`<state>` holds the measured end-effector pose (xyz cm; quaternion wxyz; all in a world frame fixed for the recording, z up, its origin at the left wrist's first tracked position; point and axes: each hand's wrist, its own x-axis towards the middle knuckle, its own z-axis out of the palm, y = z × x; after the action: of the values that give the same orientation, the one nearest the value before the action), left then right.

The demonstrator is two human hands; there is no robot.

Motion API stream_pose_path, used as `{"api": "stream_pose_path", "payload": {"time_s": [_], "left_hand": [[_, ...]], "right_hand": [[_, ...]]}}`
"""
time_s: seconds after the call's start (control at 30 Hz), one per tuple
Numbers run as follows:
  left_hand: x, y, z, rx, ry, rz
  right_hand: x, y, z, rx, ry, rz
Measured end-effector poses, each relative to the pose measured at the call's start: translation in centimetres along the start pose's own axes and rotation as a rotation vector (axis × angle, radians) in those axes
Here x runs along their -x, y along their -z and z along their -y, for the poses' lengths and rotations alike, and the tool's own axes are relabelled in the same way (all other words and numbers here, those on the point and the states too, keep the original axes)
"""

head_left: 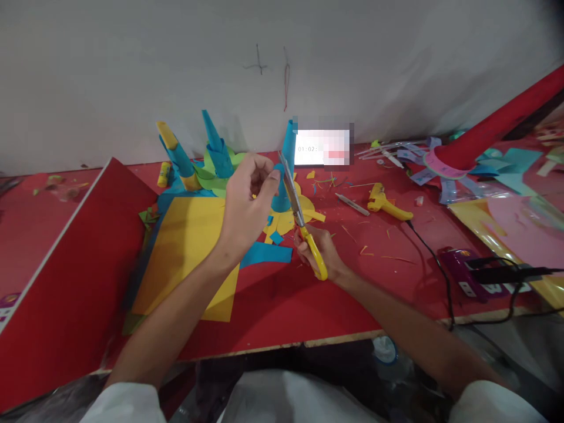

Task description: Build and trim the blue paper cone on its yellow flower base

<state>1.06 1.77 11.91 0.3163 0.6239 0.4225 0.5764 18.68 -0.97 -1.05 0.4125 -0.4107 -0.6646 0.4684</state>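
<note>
My left hand (247, 202) is raised over the table, thumb and fingers pinched on a small piece of blue paper (279, 168). Yellow-handled scissors (301, 216) are gripped in my right hand (324, 247), their blades pointing up and away beside that piece. Whether the blades touch the paper I cannot tell. Behind my hands stands a blue paper cone (288, 147) on a yellow, petal-shaped paper base (312, 207). Under my left wrist lie a blue paper strip (268, 252) and yellow sheets (189, 252). A small blue scrap (277, 237) lies near the strip.
More paper cones (215, 147) and a glue stick (164, 174) stand at back left. A red board (66, 282) leans at left. Rightward lie a pen (352, 204), a corded yellow glue gun (388, 202) and a purple power strip (467, 276). A lit phone (315, 147) stands against the wall.
</note>
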Motion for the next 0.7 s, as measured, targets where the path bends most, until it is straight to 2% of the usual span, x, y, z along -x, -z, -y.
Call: {"api": "stream_pose_path", "payload": {"time_s": [0.7], "left_hand": [[-0.52,0.68,-0.13,-0.069,-0.049,-0.080]], "right_hand": [[0.13,0.30,0.88,-0.017,-0.040,0.006]]}}
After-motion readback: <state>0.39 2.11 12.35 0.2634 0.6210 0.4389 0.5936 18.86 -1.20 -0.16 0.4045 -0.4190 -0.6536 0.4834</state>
